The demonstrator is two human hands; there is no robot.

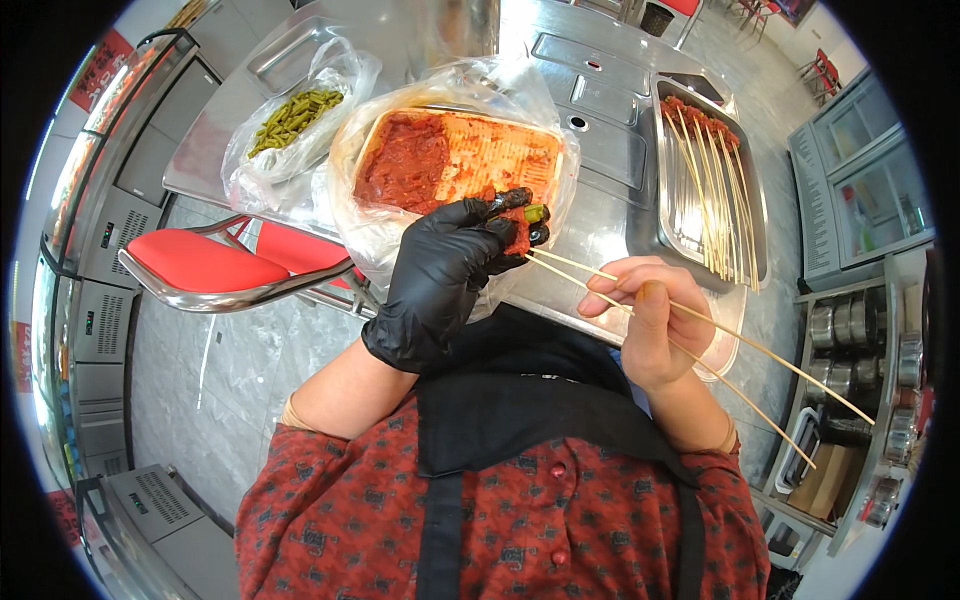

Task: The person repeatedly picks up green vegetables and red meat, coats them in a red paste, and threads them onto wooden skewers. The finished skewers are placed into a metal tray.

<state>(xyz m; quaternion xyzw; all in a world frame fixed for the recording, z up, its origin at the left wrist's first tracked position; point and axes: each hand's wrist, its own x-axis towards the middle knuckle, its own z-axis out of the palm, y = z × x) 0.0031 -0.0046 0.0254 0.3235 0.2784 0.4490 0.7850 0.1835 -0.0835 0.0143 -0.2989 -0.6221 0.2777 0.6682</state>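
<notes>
My left hand [457, 262], in a black glove, grips a piece of red marinated meat [517, 234] with a green vegetable piece [534, 214] against it. Two bamboo skewers [720, 330] run from that meat through the bare fingers of my right hand [656, 315], their free ends pointing to the lower right. Beneath my gloved fingers is a plastic-lined tray [559, 146], with a mass of red meat [401, 161] along its left side and red smears elsewhere. Whether the skewer tips pass into the vegetable is hidden by the glove.
Left of the tray, a plastic bag [240, 176] holds cut green vegetable pieces [296, 120]. A steel pan [679, 232] of loaded skewers [709, 165] stands at the right of the steel table [600, 247]. Red chairs [202, 259] are close by at left; a shelf [806, 491] stands at right.
</notes>
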